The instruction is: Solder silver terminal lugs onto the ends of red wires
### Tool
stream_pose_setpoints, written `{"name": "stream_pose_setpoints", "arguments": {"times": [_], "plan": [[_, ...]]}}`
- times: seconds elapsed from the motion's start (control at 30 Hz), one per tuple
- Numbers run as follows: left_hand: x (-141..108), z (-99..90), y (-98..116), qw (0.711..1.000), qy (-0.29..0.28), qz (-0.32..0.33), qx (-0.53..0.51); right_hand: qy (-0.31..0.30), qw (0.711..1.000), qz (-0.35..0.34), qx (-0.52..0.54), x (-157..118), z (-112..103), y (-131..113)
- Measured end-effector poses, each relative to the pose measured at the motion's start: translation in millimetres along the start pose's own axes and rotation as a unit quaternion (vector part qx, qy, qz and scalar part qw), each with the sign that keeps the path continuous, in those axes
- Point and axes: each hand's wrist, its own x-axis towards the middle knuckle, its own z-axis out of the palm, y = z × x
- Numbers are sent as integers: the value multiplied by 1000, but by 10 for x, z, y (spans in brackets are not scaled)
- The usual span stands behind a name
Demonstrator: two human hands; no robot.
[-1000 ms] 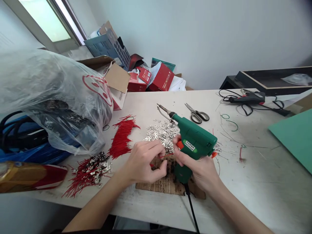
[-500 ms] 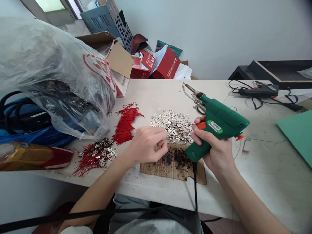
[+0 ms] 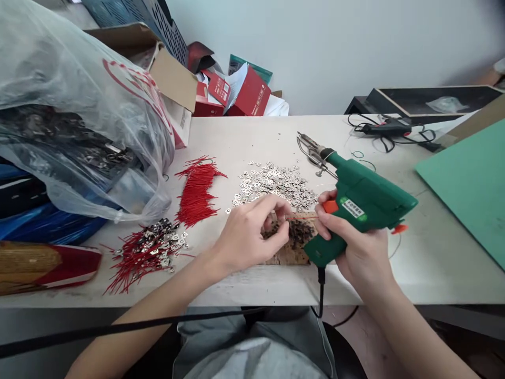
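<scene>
The board (image 3: 290, 258), dark with scattered black marks, lies near the table's (image 3: 236, 139) front edge. Above it, a red wire (image 3: 302, 217) stretches between the two hands. The left hand (image 3: 258, 229) is over the board's left part, thumb and fingers curled narrowly around the wire's left end; whether they pinch it, I cannot tell. The right hand (image 3: 361, 247), to the right of the board, wraps firmly around the handle of a green soldering gun (image 3: 374, 195), its thumb and forefinger by the wire's other end. The gun's tip points away, beyond the board. Just behind the board spreads a heap of small metal tabs (image 3: 276, 184). Left of the board lie a bundle of red wires (image 3: 196, 195) and, nearer the front, a pile of wires with tabs (image 3: 152, 252). Farther left of the board sits a plastic bag (image 3: 98, 105).
</scene>
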Motion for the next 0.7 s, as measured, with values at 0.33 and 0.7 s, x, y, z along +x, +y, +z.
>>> {"name": "stream_pose_setpoints", "arguments": {"times": [0.33,0.7], "plan": [[-171,157,27,998,47,45,-14,34,999,19,0,-319,-2,14],[-192,206,-54,994,60,95,-16,51,995,53,-70,-361,98,54]]}}
